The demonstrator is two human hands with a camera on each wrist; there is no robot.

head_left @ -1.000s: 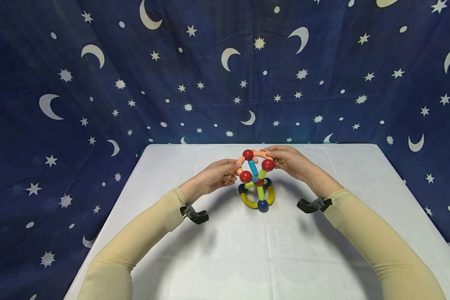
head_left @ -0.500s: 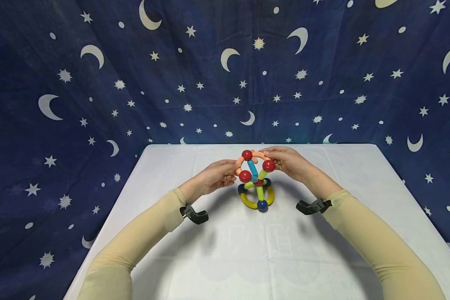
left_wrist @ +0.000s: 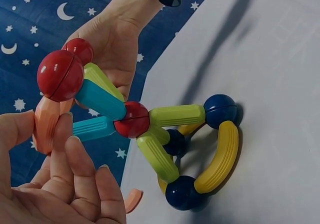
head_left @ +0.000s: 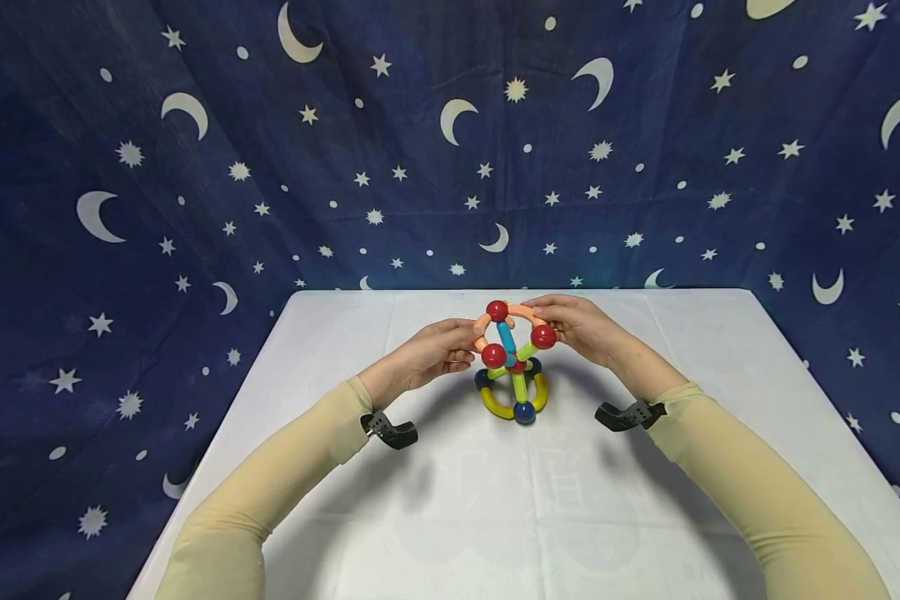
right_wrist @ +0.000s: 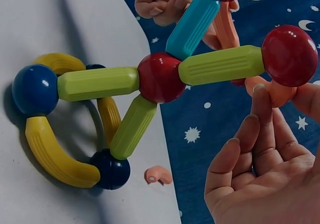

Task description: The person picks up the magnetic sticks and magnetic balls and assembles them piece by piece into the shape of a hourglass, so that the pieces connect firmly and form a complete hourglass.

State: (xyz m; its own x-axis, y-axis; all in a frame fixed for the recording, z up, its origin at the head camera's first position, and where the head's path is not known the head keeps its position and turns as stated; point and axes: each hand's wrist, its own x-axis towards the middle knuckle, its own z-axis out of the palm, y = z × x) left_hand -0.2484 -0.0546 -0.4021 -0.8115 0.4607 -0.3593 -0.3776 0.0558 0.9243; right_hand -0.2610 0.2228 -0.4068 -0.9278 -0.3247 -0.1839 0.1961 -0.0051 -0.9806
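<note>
A toy of ball-and-stick building pieces stands on the table. Its base is a ring of yellow curved sticks point(right_wrist: 57, 154) and blue balls point(head_left: 524, 412). Lime green sticks point(left_wrist: 177, 115) rise to a central red ball point(right_wrist: 159, 77). Above it, blue sticks point(left_wrist: 102, 100) and a lime stick point(right_wrist: 220, 65) reach up to outer red balls point(head_left: 497, 311). My left hand point(head_left: 433, 352) pinches an orange curved stick point(left_wrist: 46, 124) at the upper left. With thumb and fingers, my right hand point(head_left: 583, 327) pinches another orange curved stick point(right_wrist: 274, 91) beside the right red ball point(head_left: 543, 337).
A loose orange curved stick point(right_wrist: 159, 174) lies on the white table point(head_left: 457, 500) behind the toy, near the far edge. A dark blue curtain point(head_left: 390, 125) with moons and stars hangs behind and at both sides.
The upper right red ball has shifted slightly right and down, with the right hand's fingers following a little. Both hands keep their hold; the base stays in place.
</note>
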